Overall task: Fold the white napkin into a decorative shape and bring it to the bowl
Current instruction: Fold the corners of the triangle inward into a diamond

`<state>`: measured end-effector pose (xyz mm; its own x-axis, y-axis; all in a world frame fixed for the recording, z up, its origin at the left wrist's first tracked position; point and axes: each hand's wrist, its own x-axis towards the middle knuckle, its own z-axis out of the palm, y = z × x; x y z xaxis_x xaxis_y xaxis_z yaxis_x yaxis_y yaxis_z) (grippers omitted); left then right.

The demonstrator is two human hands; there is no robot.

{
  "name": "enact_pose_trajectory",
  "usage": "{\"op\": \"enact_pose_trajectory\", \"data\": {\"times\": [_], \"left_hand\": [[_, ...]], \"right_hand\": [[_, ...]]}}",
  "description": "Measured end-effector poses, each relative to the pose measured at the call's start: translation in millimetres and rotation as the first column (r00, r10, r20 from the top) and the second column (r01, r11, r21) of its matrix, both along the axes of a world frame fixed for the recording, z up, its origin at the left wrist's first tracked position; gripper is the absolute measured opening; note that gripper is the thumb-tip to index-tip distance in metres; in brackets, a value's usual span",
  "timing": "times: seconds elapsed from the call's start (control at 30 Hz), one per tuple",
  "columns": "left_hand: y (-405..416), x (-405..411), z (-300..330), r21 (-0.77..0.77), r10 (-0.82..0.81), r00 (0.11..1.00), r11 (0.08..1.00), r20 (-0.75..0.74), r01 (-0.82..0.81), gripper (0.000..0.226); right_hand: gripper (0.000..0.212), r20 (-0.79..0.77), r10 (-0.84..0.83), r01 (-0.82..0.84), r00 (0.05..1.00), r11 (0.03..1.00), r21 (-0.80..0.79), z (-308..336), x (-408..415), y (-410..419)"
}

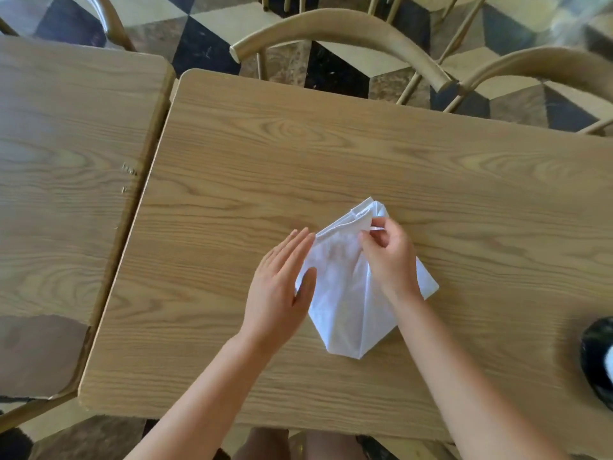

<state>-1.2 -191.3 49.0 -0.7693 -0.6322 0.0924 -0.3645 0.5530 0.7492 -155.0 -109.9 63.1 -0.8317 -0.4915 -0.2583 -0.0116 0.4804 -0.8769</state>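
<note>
The white napkin (345,293) lies partly folded into a kite-like shape on the wooden table (298,161), its narrow end pointing toward me. My right hand (391,257) pinches a folded flap near the napkin's far end between thumb and fingers. My left hand (282,287) is flat with fingers together, its edge resting against the napkin's left side. A dark bowl (598,360) shows only partly at the right edge of the view.
A second wooden table (66,161) stands to the left, separated by a narrow gap. Two curved wooden chairs (331,28) stand beyond the far edge. The floor has a checkered tile pattern.
</note>
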Motion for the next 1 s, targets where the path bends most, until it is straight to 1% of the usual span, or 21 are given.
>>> {"op": "enact_pose_trajectory", "data": {"times": [0.03, 0.07, 0.1, 0.17, 0.2, 0.23, 0.3, 0.4, 0.47, 0.5, 0.53, 0.57, 0.6, 0.63, 0.67, 0.73, 0.8, 0.83, 0.93, 1.0], "left_hand": [[1, -5, -13, -0.111, -0.076, 0.996, 0.991, 0.043, 0.08, 0.048], [3, -9, -23, -0.182, -0.139, 0.986, 0.971, 0.087, 0.153, 0.049], [5, -13, -31, -0.234, -0.186, 0.974, 0.949, 0.132, 0.212, 0.05], [10, -20, -45, -0.309, -0.248, 0.95, 0.904, 0.189, 0.297, 0.051], [13, -23, -50, -0.327, -0.267, 0.941, 0.888, 0.206, 0.324, 0.052], [16, -25, -54, -0.338, -0.276, 0.935, 0.878, 0.222, 0.339, 0.053], [21, -29, -60, -0.352, -0.267, 0.929, 0.87, 0.255, 0.346, 0.052], [28, -33, -66, -0.358, -0.239, 0.924, 0.869, 0.298, 0.34, 0.052], [31, -33, -71, -0.352, -0.214, 0.917, 0.875, 0.336, 0.333, 0.051], [31, -34, -74, -0.342, -0.205, 0.911, 0.879, 0.358, 0.332, 0.051], [32, -34, -75, -0.334, -0.197, 0.904, 0.882, 0.378, 0.332, 0.052], [32, -34, -77, -0.332, -0.189, 0.899, 0.884, 0.394, 0.331, 0.052], [33, -34, -77, -0.337, -0.176, 0.898, 0.884, 0.404, 0.325, 0.051], [34, -35, -76, -0.347, -0.158, 0.898, 0.883, 0.411, 0.315, 0.051], [36, -37, -75, -0.359, -0.138, 0.9, 0.884, 0.413, 0.3, 0.051], [35, -42, -73, -0.381, -0.099, 0.908, 0.885, 0.406, 0.267, 0.053], [26, -50, -73, -0.392, -0.083, 0.908, 0.883, 0.411, 0.259, 0.056], [19, -53, -73, -0.396, -0.092, 0.902, 0.876, 0.421, 0.274, 0.057], [8, -46, -78, -0.386, -0.13, 0.877, 0.861, 0.463, 0.332, 0.061], [10, -30, -78, -0.366, -0.085, 0.875, 0.886, 0.476, 0.285, 0.063]], "right_hand": [[0.011, -0.004, 0.016, -0.016, 1.0, 0.999, 0.044, -7, -12, -1], [0.01, -0.024, 0.032, -0.03, 0.999, 0.996, 0.089, -13, -22, -1], [0.01, -0.059, 0.05, -0.042, 0.997, 0.99, 0.137, -20, -31, -3], [0.006, -0.181, 0.113, -0.068, 0.977, 0.97, 0.235, -30, -45, -6], [0.003, -0.257, 0.151, -0.074, 0.955, 0.955, 0.286, -34, -52, -8], [0.005, -0.326, 0.184, -0.067, 0.927, 0.938, 0.34, -37, -57, -10], [0.009, -0.413, 0.24, -0.051, 0.879, 0.907, 0.419, -41, -65, -14], [0.011, -0.498, 0.294, -0.064, 0.816, 0.902, 0.428, -48, -69, -19], [0.02, -0.568, 0.323, -0.082, 0.757, 0.909, 0.408, -52, -72, -20], [0.029, -0.618, 0.361, -0.098, 0.699, 0.904, 0.417, -53, -73, -19], [0.038, -0.667, 0.43, -0.141, 0.608, 0.886, 0.442, -55, -75, -16], [0.045, -0.702, 0.519, -0.21, 0.488, 0.85, 0.483, -57, -77, -12], [0.049, -0.708, 0.606, -0.294, 0.363, 0.796, 0.53, -61, -79, -7], [0.05, -0.686, 0.675, -0.379, 0.271, 0.73, 0.568, -65, -81, -3], [0.051, -0.648, 0.729, -0.449, 0.219, 0.665, 0.597, -70, -82, 1], [0.054, -0.553, 0.811, -0.493, 0.193, 0.567, 0.66, -80, -86, 6], [0.057, -0.479, 0.852, -0.484, 0.21, 0.516, 0.706, -86, -88, 8], [0.058, -0.459, 0.86, -0.49, 0.222, 0.505, 0.71, -88, -89, 7], [0.059, -0.456, 0.855, -0.507, 0.247, 0.515, 0.691, -90, -91, 6], [0.06, -0.454, 0.855, -0.501, 0.249, 0.515, 0.695, -90, -91, 7]]}}
